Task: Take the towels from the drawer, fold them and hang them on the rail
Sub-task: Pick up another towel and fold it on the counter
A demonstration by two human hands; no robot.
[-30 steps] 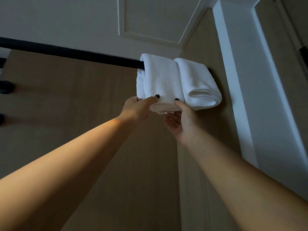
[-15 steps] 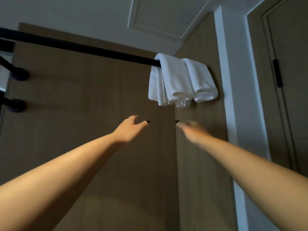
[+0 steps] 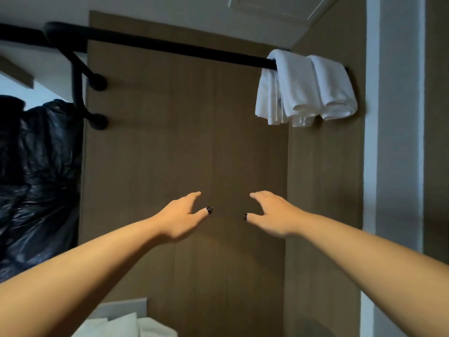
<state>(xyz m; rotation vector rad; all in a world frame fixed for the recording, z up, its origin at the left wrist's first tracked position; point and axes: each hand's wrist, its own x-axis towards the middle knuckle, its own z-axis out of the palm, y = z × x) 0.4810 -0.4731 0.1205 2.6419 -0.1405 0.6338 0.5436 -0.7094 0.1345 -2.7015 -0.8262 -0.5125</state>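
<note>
A: What fills the view, biggest first?

B: The brown wooden panel wall (image 3: 184,147), then a black plastic bag (image 3: 36,181) bulging at the left edge, then the black rail (image 3: 170,46) running across the top on its wall bracket (image 3: 80,93).

A: And the towels?

B: Two folded white towels (image 3: 306,88) hang side by side over the right end of the rail, next to the white door frame (image 3: 393,142). More white towels (image 3: 126,327) lie at the bottom edge, partly cut off; I cannot tell what they rest in.

A: What differs from a second ago?

B: Then both hands pinched the lower edge of the left hung towel. Now they have dropped well below it and hold nothing, and the view has tilted down and swung left, bringing the bag and bracket in.

A: The hands now?

B: The left hand (image 3: 181,218) and right hand (image 3: 272,215) are near each other, apart, fingers loosely spread, thumbs with dark nails pointing inward.

A: Any writing?

B: None that I can read.
</note>
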